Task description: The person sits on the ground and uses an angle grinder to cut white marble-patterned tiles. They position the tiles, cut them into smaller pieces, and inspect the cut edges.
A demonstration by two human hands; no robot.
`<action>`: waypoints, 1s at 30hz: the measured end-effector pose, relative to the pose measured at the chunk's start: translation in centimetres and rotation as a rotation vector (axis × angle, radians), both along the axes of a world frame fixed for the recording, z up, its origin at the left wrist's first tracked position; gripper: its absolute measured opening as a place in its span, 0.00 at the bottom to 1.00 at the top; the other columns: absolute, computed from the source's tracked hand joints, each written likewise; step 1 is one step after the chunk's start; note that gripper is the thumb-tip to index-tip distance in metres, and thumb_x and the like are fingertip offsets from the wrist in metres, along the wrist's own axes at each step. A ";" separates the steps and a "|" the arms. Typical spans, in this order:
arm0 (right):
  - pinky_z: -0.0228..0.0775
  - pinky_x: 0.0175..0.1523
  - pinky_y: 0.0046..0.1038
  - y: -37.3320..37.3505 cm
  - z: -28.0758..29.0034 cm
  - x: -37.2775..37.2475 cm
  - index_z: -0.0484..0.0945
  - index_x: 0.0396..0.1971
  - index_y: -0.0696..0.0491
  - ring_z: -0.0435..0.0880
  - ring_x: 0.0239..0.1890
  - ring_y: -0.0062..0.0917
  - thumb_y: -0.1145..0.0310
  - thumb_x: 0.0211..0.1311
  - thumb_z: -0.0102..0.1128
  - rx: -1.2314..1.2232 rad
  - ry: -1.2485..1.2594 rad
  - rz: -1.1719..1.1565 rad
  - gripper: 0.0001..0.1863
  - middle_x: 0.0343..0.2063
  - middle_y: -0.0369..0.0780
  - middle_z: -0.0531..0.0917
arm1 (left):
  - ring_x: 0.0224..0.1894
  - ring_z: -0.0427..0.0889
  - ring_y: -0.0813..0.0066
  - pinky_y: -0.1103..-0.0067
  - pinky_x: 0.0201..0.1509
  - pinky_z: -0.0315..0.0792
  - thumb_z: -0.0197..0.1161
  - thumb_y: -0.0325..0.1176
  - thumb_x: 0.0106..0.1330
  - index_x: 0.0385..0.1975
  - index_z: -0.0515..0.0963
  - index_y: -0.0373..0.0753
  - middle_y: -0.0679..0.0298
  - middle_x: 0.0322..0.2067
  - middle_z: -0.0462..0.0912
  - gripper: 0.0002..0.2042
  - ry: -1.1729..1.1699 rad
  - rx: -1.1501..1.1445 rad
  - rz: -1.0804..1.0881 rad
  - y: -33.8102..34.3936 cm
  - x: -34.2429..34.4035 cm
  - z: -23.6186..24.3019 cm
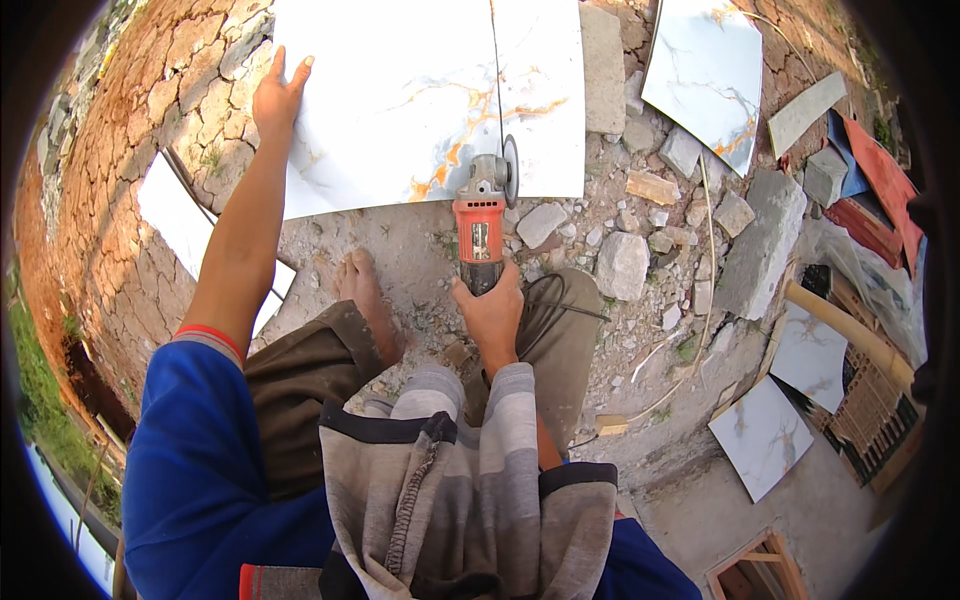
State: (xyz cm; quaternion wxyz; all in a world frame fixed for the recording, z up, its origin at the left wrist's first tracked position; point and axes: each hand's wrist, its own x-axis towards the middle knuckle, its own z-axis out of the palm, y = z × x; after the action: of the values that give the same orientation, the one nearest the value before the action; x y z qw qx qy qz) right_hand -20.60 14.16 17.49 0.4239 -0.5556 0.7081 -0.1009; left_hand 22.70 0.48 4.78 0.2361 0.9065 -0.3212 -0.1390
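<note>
My right hand [492, 312] is wrapped around the black rear handle of a red and grey angle grinder [480, 225]. Its upright cutting disc [511, 170] stands over the near part of a large white marble-look tile [390, 120] with orange and grey veins. A thin dark line [497, 70] runs across the tile from the far side down to the disc. My left hand [278, 98] rests at the tile's left edge, thumb and a finger stretched apart; its other fingers are partly hidden. The grinder's black cable [560, 303] curls beside my right knee.
My bare foot [372, 305] is close to the tile's near edge. Rubble stones [622, 265] and a concrete slab [765, 245] lie at right. More tile pieces lie around: one at far right [705, 80], one at left [180, 215], one at lower right [762, 438]. Cracked dry soil [130, 130] spreads left.
</note>
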 end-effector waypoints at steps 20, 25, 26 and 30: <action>0.77 0.52 0.41 -1.7 1.4 -0.7 0.70 0.59 0.63 0.87 0.44 0.45 0.61 0.49 0.78 -0.064 -0.026 -0.024 0.39 0.43 0.53 0.85 | 0.39 0.86 0.61 0.65 0.50 0.77 0.68 0.63 0.65 0.72 0.72 0.52 0.49 0.36 0.88 0.37 0.140 -0.005 0.064 2.3 1.7 0.9; 0.77 0.51 0.41 -6.3 1.4 2.9 0.70 0.59 0.64 0.87 0.43 0.45 0.61 0.49 0.77 -0.046 -0.117 -0.018 0.39 0.42 0.53 0.85 | 0.27 0.77 0.68 0.65 0.41 0.74 0.65 0.65 0.67 0.71 0.73 0.55 0.59 0.19 0.79 0.35 -0.109 -0.194 0.027 4.2 2.7 0.7; 0.77 0.51 0.42 -7.8 0.9 4.5 0.70 0.58 0.64 0.86 0.42 0.45 0.60 0.50 0.75 -0.028 -0.108 -0.032 0.39 0.42 0.53 0.85 | 0.27 0.78 0.68 0.65 0.42 0.74 0.65 0.65 0.67 0.71 0.73 0.55 0.59 0.20 0.79 0.35 -0.090 -0.139 0.067 4.2 2.4 0.6; 0.78 0.48 0.43 -14.6 -0.9 10.6 0.72 0.53 0.66 0.87 0.39 0.47 0.58 0.49 0.74 -0.124 -0.101 0.023 0.36 0.39 0.54 0.85 | 0.27 0.78 0.67 0.65 0.41 0.74 0.65 0.62 0.68 0.70 0.75 0.55 0.58 0.21 0.80 0.32 -0.027 -0.013 0.160 3.9 1.0 1.5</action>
State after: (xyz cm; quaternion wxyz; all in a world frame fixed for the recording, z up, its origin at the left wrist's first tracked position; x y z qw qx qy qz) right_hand -10.04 -0.45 16.64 0.4250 -0.5830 0.6718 -0.1676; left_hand 23.67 4.41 6.24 0.2481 0.9295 -0.2516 -0.1055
